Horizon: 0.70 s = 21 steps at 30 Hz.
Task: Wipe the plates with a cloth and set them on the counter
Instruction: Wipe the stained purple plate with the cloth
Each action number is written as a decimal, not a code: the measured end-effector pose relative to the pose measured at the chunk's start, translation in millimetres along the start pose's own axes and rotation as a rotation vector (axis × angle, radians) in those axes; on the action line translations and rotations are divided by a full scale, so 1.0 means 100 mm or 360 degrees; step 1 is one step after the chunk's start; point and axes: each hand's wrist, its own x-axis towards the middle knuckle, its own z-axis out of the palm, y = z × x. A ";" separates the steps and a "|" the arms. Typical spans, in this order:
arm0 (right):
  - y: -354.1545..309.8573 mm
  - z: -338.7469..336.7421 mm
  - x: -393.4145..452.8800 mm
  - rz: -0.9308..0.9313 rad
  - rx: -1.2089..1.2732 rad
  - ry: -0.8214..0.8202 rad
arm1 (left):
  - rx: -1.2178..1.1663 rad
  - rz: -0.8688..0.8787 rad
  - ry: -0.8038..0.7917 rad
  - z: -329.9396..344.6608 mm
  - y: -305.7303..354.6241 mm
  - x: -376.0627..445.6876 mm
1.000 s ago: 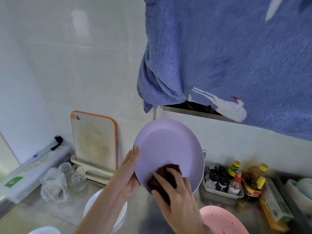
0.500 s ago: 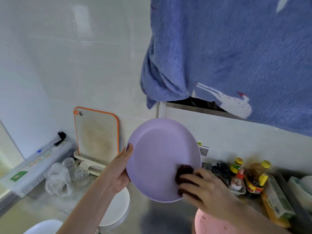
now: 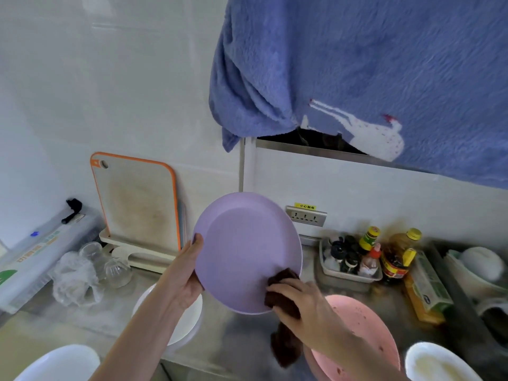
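Note:
A purple plate [image 3: 244, 248] is tilted up above the steel counter [image 3: 236, 342], its inside facing me. My left hand [image 3: 184, 273] grips its left rim, thumb on the edge. My right hand [image 3: 305, 306] presses a dark brown cloth [image 3: 283, 281] against the plate's lower right rim; the cloth's tail hangs down below the hand. A pink plate [image 3: 362, 334] with dark specks lies on the counter under my right arm. A white plate [image 3: 189, 323] sits under my left forearm, and two more white ones [image 3: 437, 364] [image 3: 57, 361] show at the bottom corners.
A blue towel [image 3: 371, 67] hangs overhead at the right. An orange-edged cutting board [image 3: 137, 202] leans on the wall with glasses [image 3: 115, 268] and a plastic bag [image 3: 74, 279] beside it. A tray of sauce bottles [image 3: 357, 259] stands at the back right.
The cloth under my right hand has slid from the plate's lower centre to its lower right rim. The plate has tilted and dropped slightly, and the view has shifted.

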 end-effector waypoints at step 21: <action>0.53 0.05 -1.12 0.1241 0.0548 0.0141 | -0.0064 -0.0520 0.0394 -0.82 -2.12 0.54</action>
